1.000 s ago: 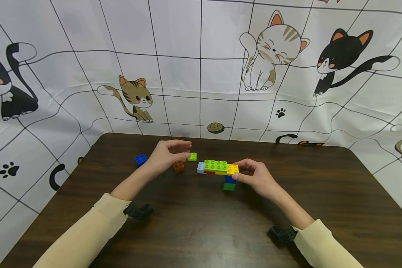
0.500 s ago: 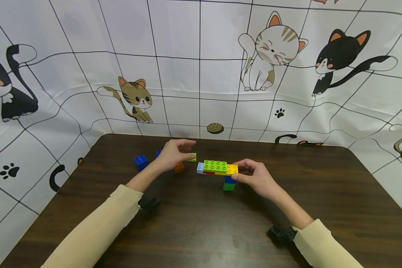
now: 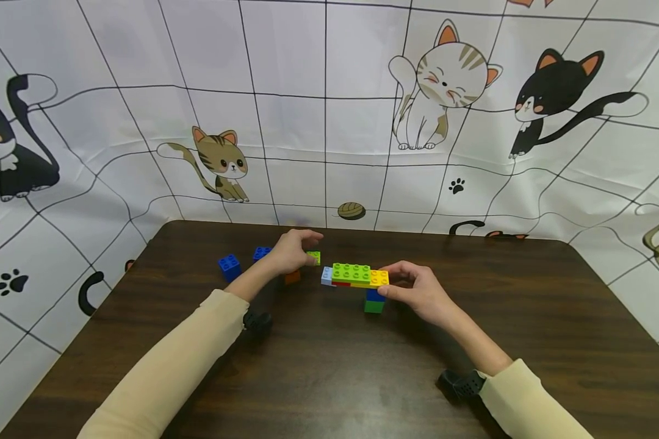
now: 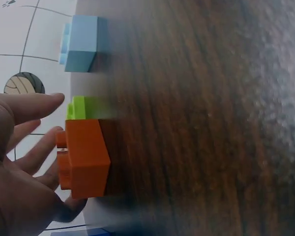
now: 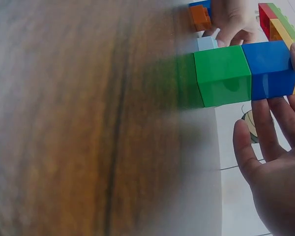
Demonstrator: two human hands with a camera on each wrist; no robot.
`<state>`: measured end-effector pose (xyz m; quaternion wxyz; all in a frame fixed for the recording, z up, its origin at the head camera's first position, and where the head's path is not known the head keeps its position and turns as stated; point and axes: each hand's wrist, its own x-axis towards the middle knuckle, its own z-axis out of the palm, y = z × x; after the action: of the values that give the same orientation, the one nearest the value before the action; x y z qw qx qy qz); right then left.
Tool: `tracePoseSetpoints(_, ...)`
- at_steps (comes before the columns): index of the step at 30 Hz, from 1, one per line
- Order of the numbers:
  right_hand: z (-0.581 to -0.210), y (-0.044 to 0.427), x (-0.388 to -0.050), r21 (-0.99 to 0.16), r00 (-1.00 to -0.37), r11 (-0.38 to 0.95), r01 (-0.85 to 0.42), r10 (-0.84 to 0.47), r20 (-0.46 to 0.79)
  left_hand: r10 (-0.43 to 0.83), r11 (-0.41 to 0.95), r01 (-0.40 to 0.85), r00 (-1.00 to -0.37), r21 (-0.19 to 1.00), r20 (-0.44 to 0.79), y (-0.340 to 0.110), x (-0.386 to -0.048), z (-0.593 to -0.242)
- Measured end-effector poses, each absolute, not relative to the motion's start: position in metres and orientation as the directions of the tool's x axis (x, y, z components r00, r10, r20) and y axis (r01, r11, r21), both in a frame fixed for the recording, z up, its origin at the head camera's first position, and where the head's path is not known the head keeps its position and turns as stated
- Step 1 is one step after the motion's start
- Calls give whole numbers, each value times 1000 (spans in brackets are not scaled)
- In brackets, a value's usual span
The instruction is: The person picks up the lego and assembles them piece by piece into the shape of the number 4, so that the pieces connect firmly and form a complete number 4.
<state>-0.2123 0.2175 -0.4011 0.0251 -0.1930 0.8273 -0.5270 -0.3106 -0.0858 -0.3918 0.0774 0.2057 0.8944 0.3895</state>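
A stack of toy building bricks stands on the table: a green brick (image 5: 223, 76) at the bottom, a blue brick (image 5: 270, 71) above it, then a yellow brick (image 3: 379, 278) and red one jutting left under a long lime brick (image 3: 351, 273). My right hand (image 3: 420, 292) holds this stack at its upper right end, thumb in front. Over the small lime brick (image 3: 315, 257) at the back is my left hand (image 3: 292, 251), its thumb and fingers apart and nothing gripped. Below that hand sits an orange brick (image 4: 86, 160), partly covered in the head view.
A light blue brick (image 4: 83, 44) stands on the table beyond the orange one. Two blue bricks lie at the left, one nearer (image 3: 229, 267) and one farther back (image 3: 261, 252). A cat-print curtain (image 3: 296, 122) hangs behind the table's far edge.
My left hand has moved right and slightly down toward the small lime brick, uncovering the farther blue brick. The right hand and the stack have stayed in place.
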Motion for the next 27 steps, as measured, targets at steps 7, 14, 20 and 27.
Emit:
tracePoseSetpoints(7, -402, 218, -212, -884, -923, 368, -289, -353, 154, 366, 719, 260, -930, 645, -33, -83, -310, -397)
tracePoseSetpoints(14, -402, 218, -211, -887, -924, 365, -282, -351, 149, 340, 738, 243, -940, 630, -34, -80, -307, -396)
tracePoseSetpoints(20, -403, 218, -211, -886, -923, 367, -284, -356, 148, 386, 686, 294, -922, 666, 9, -87, -305, -395)
tracePoseSetpoints(27, -401, 218, -210, -889, -919, 355, -290, -362, 156, 430, 579, 322, -901, 749, 55, -92, -304, -378)
